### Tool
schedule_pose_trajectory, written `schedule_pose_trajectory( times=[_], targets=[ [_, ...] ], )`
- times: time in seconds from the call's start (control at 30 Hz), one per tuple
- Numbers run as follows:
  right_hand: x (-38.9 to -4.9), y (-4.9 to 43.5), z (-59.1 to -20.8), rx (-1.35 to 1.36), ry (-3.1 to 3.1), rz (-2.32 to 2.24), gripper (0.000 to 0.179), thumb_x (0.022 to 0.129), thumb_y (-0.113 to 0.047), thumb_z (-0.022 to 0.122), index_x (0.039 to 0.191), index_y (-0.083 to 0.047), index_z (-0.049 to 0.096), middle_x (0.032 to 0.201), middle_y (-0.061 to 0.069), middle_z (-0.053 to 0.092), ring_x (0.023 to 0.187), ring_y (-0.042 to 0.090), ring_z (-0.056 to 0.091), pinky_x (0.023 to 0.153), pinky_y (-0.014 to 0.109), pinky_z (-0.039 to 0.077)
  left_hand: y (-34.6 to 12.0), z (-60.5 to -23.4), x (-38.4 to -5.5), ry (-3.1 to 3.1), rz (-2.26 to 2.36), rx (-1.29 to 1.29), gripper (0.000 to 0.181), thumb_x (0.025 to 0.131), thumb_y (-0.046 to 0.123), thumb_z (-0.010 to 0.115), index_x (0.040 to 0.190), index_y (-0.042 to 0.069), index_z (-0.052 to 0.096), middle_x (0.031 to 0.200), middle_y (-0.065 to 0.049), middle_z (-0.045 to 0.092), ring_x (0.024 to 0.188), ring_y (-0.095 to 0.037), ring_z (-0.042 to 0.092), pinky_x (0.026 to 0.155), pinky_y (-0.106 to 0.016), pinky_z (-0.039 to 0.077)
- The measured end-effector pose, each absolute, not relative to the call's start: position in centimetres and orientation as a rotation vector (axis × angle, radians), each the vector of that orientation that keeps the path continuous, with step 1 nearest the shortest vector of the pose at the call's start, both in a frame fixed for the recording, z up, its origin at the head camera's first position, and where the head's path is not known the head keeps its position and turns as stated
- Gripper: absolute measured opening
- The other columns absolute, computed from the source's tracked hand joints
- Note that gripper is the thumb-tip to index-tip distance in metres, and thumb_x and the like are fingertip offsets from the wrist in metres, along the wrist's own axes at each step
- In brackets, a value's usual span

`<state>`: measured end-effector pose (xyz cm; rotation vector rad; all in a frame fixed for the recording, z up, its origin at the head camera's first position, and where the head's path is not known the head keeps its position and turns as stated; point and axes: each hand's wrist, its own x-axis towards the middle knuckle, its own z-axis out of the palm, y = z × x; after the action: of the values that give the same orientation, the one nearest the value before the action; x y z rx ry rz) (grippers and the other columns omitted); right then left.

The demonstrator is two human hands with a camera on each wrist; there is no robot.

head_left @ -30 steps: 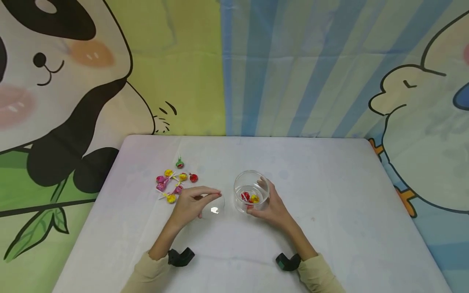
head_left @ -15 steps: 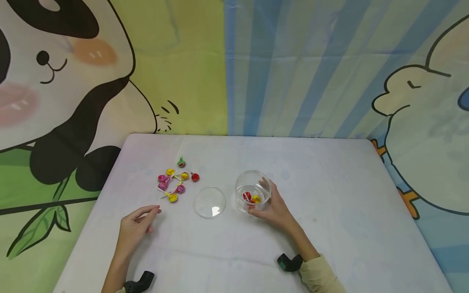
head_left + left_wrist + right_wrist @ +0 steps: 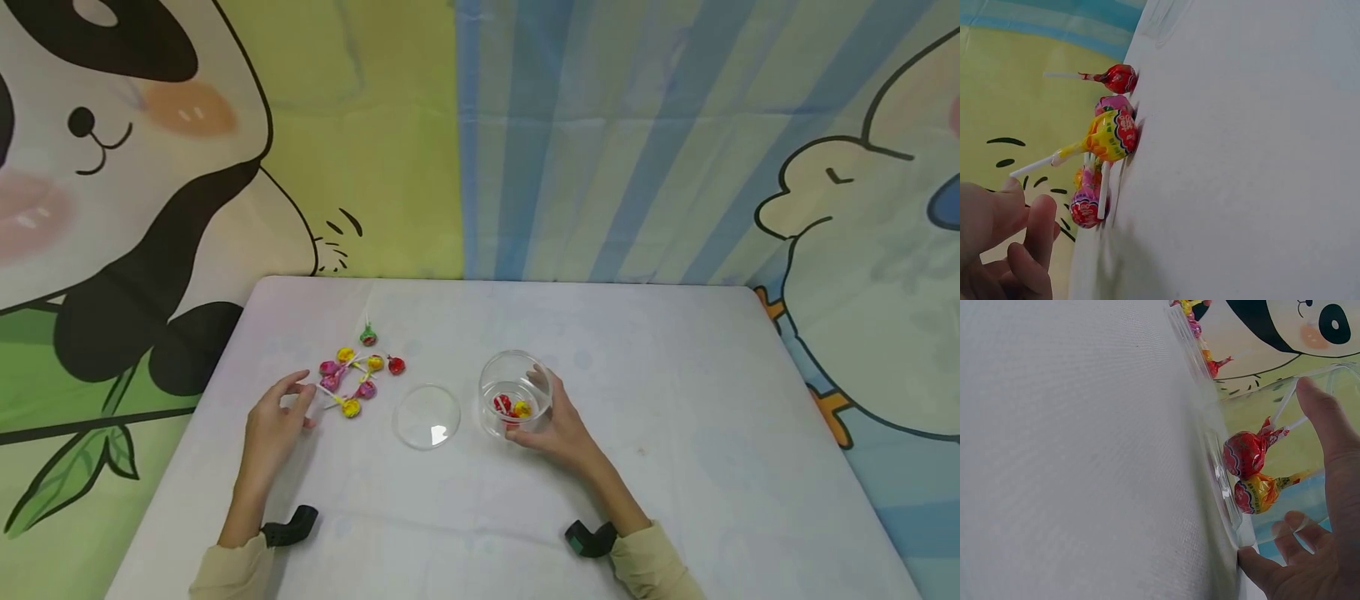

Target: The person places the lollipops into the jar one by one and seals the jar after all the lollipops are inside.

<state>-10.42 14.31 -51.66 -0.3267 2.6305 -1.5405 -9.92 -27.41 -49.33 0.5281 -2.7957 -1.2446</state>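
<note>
My left hand (image 3: 272, 429) is beside a loose group of wrapped lollipops on the table, thumb and fingers apart. In the left wrist view, the stick end of a yellow lollipop (image 3: 1110, 137) is right at the thumb tip. Pink lollipops (image 3: 329, 382), another yellow one (image 3: 375, 362), a red one (image 3: 396, 365) and a green one (image 3: 367, 336) lie beyond it. My right hand (image 3: 561, 427) grips a clear round jar (image 3: 491, 373) from its right side, fingers and thumb around the wall. Inside the jar are a red lollipop (image 3: 1246, 454) and a yellow lollipop (image 3: 1257, 494).
A clear round lid (image 3: 426, 417) lies flat between the lollipops and the jar. The table (image 3: 660, 375) has a white cloth and ends at a cartoon-printed backdrop (image 3: 600, 142).
My left hand has drawn back from the clear lid, swung left and then moved forward to the lollipops. The right hand keeps its grip on the jar in the same place.
</note>
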Motion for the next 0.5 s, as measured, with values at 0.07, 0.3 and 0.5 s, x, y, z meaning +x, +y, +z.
schedule_pose_trajectory(
  times=[0.07,0.3,0.5],
  targets=[
    [-10.4,14.2,-51.6,-0.328,2.632,-1.537,0.106,0.068,-0.028,0.088,0.15,-0.016,0.021,0.15,0.012,0.042,0.14,0.035,0.039,0.109,0.061,0.034,-27.3,-49.4,-10.0,-2.804,-1.253,0.5,0.054,0.098,0.051,0.046,0.142,0.02,0.049,0.127,-0.017,0.059,0.061,-0.016,0.068,0.054,-0.024,0.044],
    [-10.4,14.3,-51.7,-0.346,2.648,-1.531,0.105,0.069,-0.028,0.087,0.15,-0.017,0.022,0.149,0.011,0.043,0.139,0.035,0.04,0.109,0.06,0.034,-26.7,-49.2,-9.7,-2.754,-1.314,0.491,0.05,0.099,0.052,0.043,0.138,0.023,0.053,0.129,-0.011,0.06,0.063,-0.018,0.068,0.052,-0.024,0.041],
    [-10.4,14.4,-51.7,-0.334,2.657,-1.517,0.105,0.069,-0.03,0.087,0.15,-0.019,0.021,0.149,0.01,0.044,0.139,0.034,0.04,0.11,0.06,0.034,-26.2,-48.8,-9.5,-2.741,-1.23,0.498,0.043,0.094,0.049,0.057,0.119,0.015,0.066,0.109,-0.011,0.07,0.059,-0.017,0.067,0.048,-0.025,0.038]
  ],
)
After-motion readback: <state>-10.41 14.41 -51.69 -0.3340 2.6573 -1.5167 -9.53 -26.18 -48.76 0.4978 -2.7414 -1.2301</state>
